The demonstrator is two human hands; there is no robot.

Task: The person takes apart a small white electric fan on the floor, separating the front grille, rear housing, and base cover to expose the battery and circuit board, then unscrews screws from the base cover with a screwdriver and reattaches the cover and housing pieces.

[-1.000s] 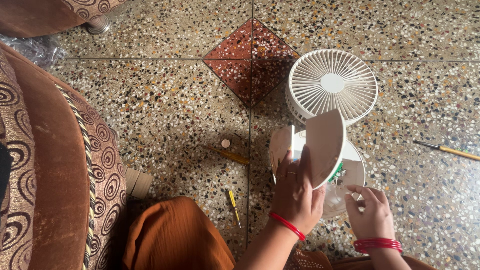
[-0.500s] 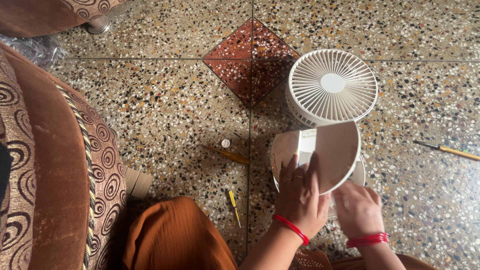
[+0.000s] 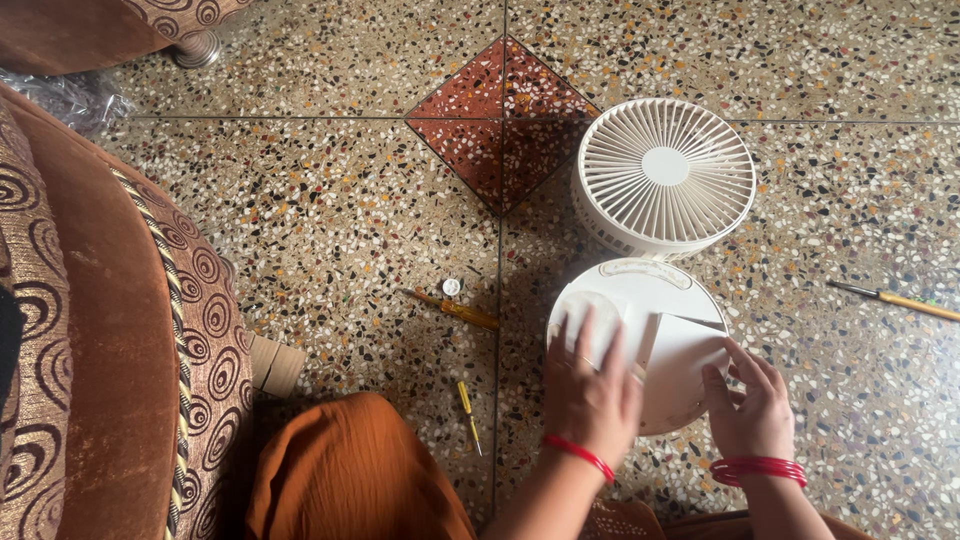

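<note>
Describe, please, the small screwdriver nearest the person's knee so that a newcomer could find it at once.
Start at the dark red diamond tile in the speckled floor and follow the grout line down toward the orange-clad knee. Just left of that line lies the small yellow-handled screwdriver. It is shorter than the orange-handled screwdriver above it, and lies nearly upright in the picture.

One view only — a head-worn camera looking almost straight down at the terrazzo floor [image 3: 330, 230]. It sits close above the left hand [image 3: 590, 395] and right hand [image 3: 750, 410] — sofa edge [image 3: 120, 330] at left.

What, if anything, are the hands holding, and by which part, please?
Both hands press on the white fan shell: left hand flat on its left side, right hand at its lower right edge.
</note>
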